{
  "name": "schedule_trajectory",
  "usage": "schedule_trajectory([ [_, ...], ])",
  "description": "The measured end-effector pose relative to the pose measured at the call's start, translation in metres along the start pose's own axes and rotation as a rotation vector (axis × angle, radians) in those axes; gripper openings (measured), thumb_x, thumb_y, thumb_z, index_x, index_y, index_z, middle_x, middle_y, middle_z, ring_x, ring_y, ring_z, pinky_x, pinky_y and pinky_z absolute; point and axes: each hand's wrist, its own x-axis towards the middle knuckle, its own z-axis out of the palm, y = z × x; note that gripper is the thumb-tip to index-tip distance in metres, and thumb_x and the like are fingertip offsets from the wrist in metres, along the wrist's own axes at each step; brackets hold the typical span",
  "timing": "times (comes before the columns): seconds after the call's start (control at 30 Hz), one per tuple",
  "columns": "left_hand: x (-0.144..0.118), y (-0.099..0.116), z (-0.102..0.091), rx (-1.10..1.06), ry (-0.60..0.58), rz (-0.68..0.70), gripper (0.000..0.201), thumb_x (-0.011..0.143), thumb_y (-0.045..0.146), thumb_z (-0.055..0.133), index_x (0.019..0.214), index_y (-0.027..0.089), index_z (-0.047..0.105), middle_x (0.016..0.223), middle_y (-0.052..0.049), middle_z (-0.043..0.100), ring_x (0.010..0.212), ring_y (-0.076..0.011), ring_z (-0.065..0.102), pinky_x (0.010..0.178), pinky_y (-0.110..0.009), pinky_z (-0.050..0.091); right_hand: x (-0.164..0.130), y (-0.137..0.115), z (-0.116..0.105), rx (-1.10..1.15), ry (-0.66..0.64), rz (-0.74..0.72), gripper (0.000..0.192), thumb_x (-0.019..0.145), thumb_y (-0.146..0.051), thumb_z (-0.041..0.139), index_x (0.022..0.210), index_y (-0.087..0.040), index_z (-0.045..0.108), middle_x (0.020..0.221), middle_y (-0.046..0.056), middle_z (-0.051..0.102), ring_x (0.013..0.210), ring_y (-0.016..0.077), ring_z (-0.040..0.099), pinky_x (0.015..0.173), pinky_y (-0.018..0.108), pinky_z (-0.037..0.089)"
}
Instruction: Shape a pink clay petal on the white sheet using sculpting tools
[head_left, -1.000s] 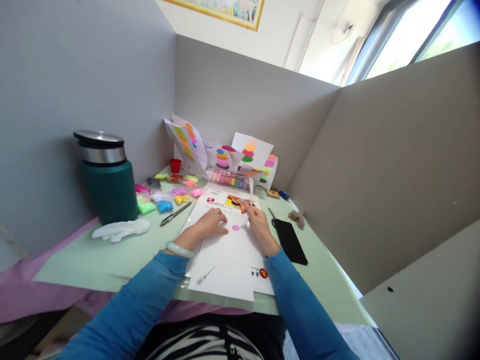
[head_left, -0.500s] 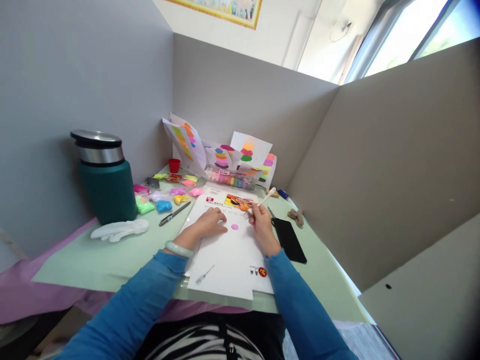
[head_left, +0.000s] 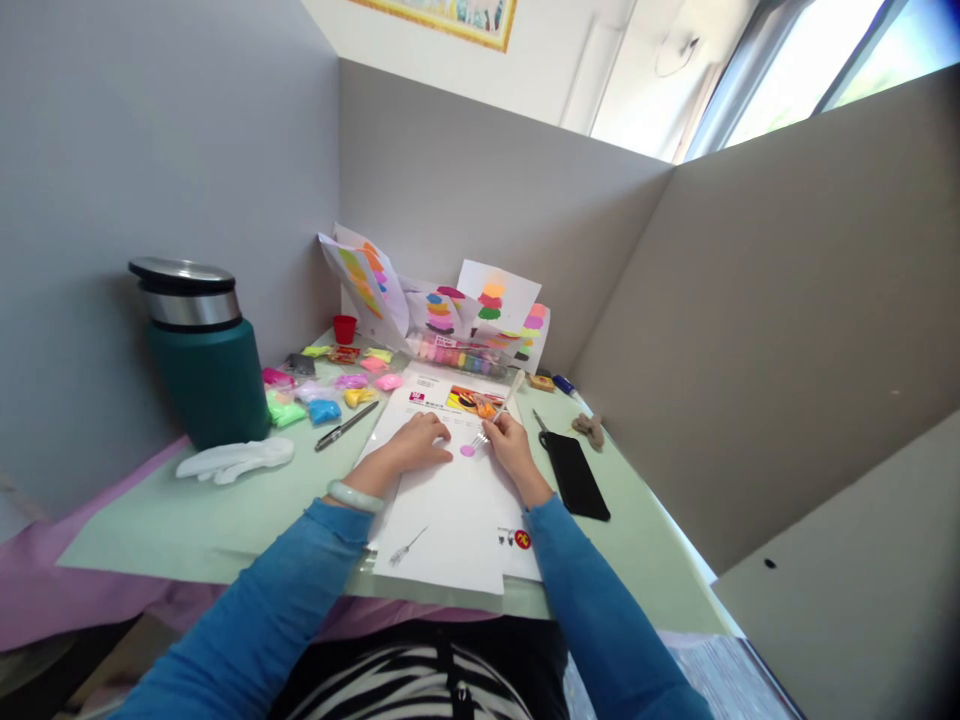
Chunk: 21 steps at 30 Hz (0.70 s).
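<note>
A plastic fork [head_left: 505,396] with a pale handle is pinched in my right hand [head_left: 511,446]. Its tines point down and left, at the edge of a small flat pink disc [head_left: 467,451]. Whether they touch the disc I cannot tell. The disc lies on a white paper sheet [head_left: 450,530]. Left of it, my left hand [head_left: 416,441] rests palm down on the sheet, fingers loosely bent and apart, holding nothing. Just beyond the hands is an orange lump [head_left: 486,410] on the sheet's printed picture.
A green thermos [head_left: 202,370] and a white glove [head_left: 236,460] stand and lie at left. Beside a pen [head_left: 346,426] are several coloured clay packets [head_left: 325,411]. A black phone-like slab [head_left: 574,476] and brown lumps [head_left: 589,430] are at right. Painted papers [head_left: 499,292] lean at the back.
My right hand has moved left and the fork has swung down, bringing its tines to the pink disc. My left hand has stayed in place. The view has shifted slightly.
</note>
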Motion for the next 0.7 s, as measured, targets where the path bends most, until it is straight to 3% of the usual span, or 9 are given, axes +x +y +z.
schedule_trajectory([
  [0.7,0.001,-0.001,0.001,-0.008,0.004,0.005,0.036,0.075,0.04,0.063,0.105,0.022,0.067,0.112,-0.008,0.058,0.109,-0.0257,0.052,0.094,-0.033,0.041,0.0,0.001,0.014,-0.314,-0.042,0.014,0.017,0.075,-0.036,0.052,0.072,-0.02,0.057,0.065,-0.002,0.059,0.065,0.015,0.053,0.061,0.024,0.036],
])
